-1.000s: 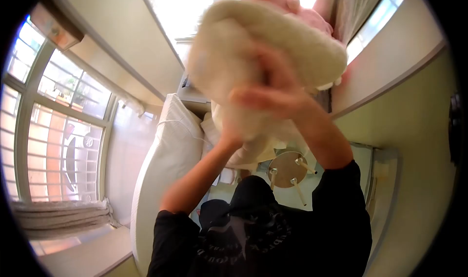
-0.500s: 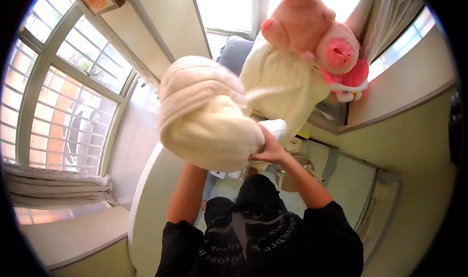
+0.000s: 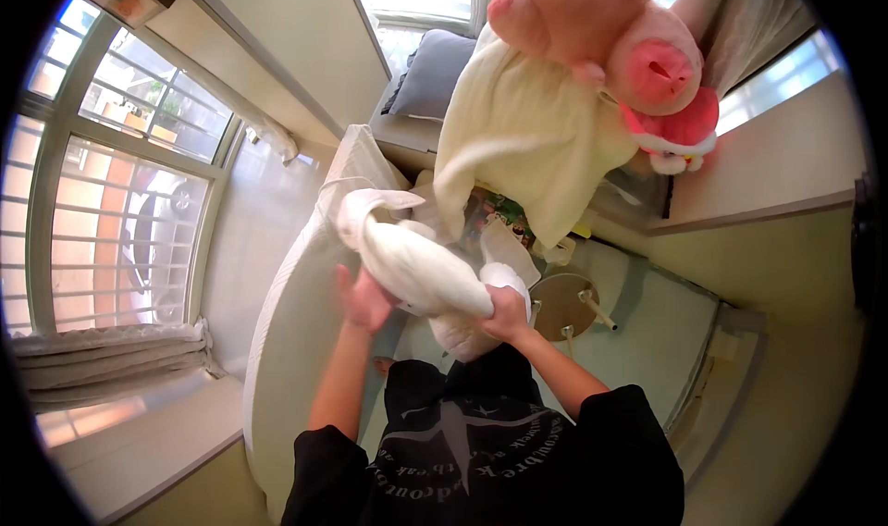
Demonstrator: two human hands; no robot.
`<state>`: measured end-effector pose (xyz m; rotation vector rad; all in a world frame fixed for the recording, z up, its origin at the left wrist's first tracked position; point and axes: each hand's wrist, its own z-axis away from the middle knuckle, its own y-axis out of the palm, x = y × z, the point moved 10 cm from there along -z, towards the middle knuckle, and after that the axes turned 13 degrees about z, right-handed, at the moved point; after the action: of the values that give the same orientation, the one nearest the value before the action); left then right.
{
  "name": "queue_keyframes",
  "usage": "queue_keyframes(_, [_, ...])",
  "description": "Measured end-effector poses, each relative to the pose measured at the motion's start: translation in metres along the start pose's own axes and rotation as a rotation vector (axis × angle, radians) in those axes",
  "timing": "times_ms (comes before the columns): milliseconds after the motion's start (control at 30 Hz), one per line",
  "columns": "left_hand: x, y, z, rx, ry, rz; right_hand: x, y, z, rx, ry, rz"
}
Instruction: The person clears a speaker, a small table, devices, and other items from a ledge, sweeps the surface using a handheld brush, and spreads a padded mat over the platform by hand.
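A cream blanket (image 3: 421,262), twisted into a loose roll and blurred by motion, hangs in front of my body. My right hand (image 3: 507,315) is closed around its lower right end, with white fabric bunched at the fingers. At the roll's left side, my left hand (image 3: 365,301) has its fingers spread; contact with the blanket is hard to make out. A second pale cream blanket (image 3: 527,137) drapes over the surface ahead. On top of it lies a big pink plush pig (image 3: 592,26).
A bare mattress (image 3: 296,341) stands on edge at my left. To the right, a small round table (image 3: 566,306) lies with its legs showing. A grey cushion (image 3: 435,74) rests by the far window. A pink and white plush item (image 3: 673,137) hangs beside the pig.
The bulky blanket bundle has dropped and thinned into a twisted roll. My left hand, hidden behind it before, now shows spread at its side. My right hand keeps its grip, slightly lower.
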<state>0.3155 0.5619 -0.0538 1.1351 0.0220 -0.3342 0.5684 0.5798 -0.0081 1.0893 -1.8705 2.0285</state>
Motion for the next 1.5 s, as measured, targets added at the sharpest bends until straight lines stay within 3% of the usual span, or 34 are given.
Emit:
queue_keyframes(33, [0.018,0.0,-0.001,0.031,-0.047,0.049,0.011,0.002,-0.002,0.012,-0.09,0.0])
queue_keyframes(133, [0.063,-0.023,-0.016,-0.198,0.015,-0.463,0.05,0.018,-0.004,0.095,-0.361,0.052])
queue_keyframes(267, [0.057,-0.044,-0.039,-0.302,0.096,-0.485,0.061,0.037,-0.015,0.246,-0.324,-0.051])
queue_keyframes(367, [0.048,-0.078,-0.037,-0.38,0.012,-0.072,0.046,0.01,-0.036,0.116,-0.377,-0.26])
queue_keyframes(400, [0.042,-0.075,-0.028,-0.44,-0.014,-0.047,0.037,0.009,-0.041,0.201,-0.349,-0.317])
queue_keyframes(500, [0.007,-0.02,0.009,-0.228,0.139,0.025,0.013,0.015,-0.048,0.461,-0.352,-0.105])
queue_keyframes(567, [-0.03,0.0,0.044,-0.176,0.397,-0.019,-0.008,0.02,-0.057,0.397,-0.401,-0.103])
queue_keyframes(633, [-0.056,-0.006,0.085,-0.098,0.524,0.016,-0.079,0.074,-0.042,0.748,0.267,-0.484])
queue_keyframes(733, [-0.094,0.004,0.139,-0.061,0.66,-0.002,-0.109,0.112,-0.035,0.966,0.453,-0.478])
queue_keyframes(833, [-0.129,0.023,0.174,-0.017,0.751,-0.034,-0.054,0.108,-0.076,0.587,-0.069,-0.299])
queue_keyframes(867, [-0.14,0.03,0.183,-0.002,0.769,-0.051,-0.037,0.113,-0.087,0.607,-0.047,-0.419])
queue_keyframes(967, [-0.173,0.052,0.207,0.058,0.812,-0.101,0.066,0.106,-0.124,0.679,0.04,-1.411])
queue_keyframes(1067, [-0.207,0.071,0.235,0.095,0.822,-0.186,0.144,0.11,-0.164,0.761,-0.127,-1.674])
queue_keyframes(1100, [-0.218,0.073,0.248,0.097,0.816,-0.222,0.138,0.138,-0.172,0.787,0.418,-1.674])
queue_keyframes(1167, [-0.247,0.07,0.275,0.074,0.804,-0.322,0.186,0.102,-0.211,0.644,0.318,-1.273])
queue_keyframes(1233, [-0.299,0.023,0.329,-0.415,0.817,-0.615,0.189,0.109,-0.228,0.559,0.3,-1.236])
queue_keyframes(1267, [-0.308,0.04,0.345,-0.615,0.9,-0.614,0.191,0.106,-0.232,0.55,0.272,-1.18])
queue_keyframes(1333, [-0.343,0.047,0.381,-0.683,0.965,-0.8,0.196,0.086,-0.244,0.39,0.26,-1.16])
queue_keyframes(1367, [-0.352,0.05,0.398,-0.723,0.968,-0.851,0.195,0.067,-0.252,0.277,0.208,-0.995])
queue_keyframes(1433, [-0.37,0.054,0.43,-0.794,0.975,-0.958,0.202,0.036,-0.279,0.126,-0.144,-0.627])
queue_keyframes(1500, [-0.381,0.044,0.459,-0.79,1.021,-0.915,0.181,0.027,-0.302,0.134,-0.06,-0.578])
